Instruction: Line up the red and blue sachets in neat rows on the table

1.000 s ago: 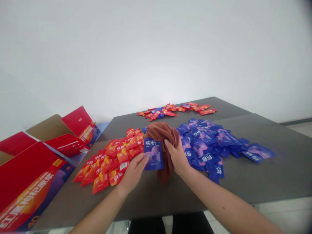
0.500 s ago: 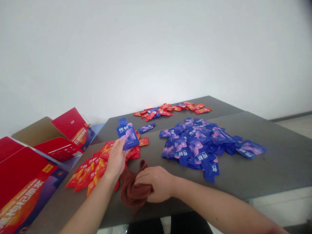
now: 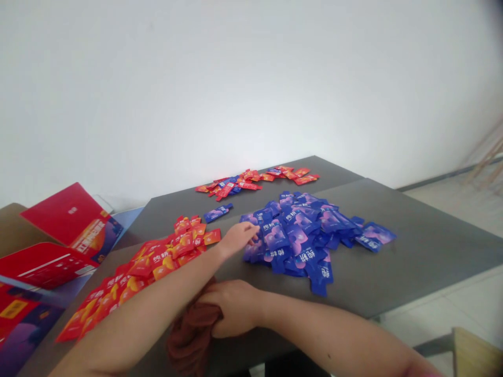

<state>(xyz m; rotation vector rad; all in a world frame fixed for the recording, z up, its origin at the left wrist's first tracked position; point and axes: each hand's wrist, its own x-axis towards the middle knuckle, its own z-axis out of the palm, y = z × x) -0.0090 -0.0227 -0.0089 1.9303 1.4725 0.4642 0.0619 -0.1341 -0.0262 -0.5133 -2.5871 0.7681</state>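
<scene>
My left hand (image 3: 240, 236) reaches across to the left edge of a heap of blue pouches (image 3: 301, 235) with white lettering and pink round shapes. Its fingers are half curled and slightly apart. One blue pouch (image 3: 275, 236) lies on the heap just beyond the fingertips, seemingly free of them. Low at the table's near side, my right hand (image 3: 236, 309) is closed around a bunched brown cloth (image 3: 192, 335). Beneath and behind my left forearm spreads a pile of red and orange pouches (image 3: 157, 259), partly covered by that arm.
Open red cartons (image 3: 74, 220) stand at the left, flaps raised. A single blue pouch (image 3: 218, 212) lies between the piles. Mixed red and blue pouches (image 3: 243, 183) line the far side of the grey table (image 3: 365, 209). A white wall rises behind.
My left hand has moved right from above the red pile to the blue heap, and the blue pouch it held now lies there. My right hand still grips the cloth. The view has shifted right.
</scene>
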